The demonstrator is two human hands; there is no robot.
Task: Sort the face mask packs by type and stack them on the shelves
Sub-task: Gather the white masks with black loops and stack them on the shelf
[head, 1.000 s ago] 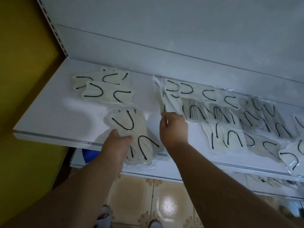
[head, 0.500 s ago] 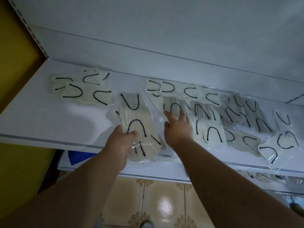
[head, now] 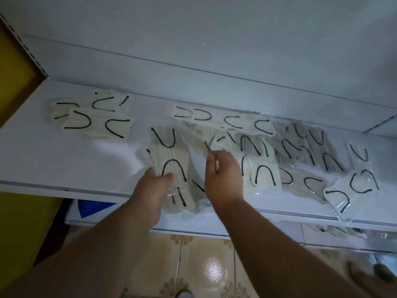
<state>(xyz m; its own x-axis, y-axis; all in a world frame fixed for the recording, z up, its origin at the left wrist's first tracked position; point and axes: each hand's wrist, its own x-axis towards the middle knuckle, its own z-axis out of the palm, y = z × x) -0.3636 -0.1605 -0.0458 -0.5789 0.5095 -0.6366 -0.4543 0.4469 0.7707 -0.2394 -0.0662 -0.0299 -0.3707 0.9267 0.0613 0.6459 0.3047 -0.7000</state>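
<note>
Cream-coloured mask packs with black ear loops were spread all over the white shelf (head: 64, 164). The left hand (head: 153, 190) gripped a small stack of packs (head: 169, 166) at the shelf's front edge, thumb on top. The right hand (head: 223, 175) pinched the corner of another clear pack (head: 199, 147) just beside it.
</note>
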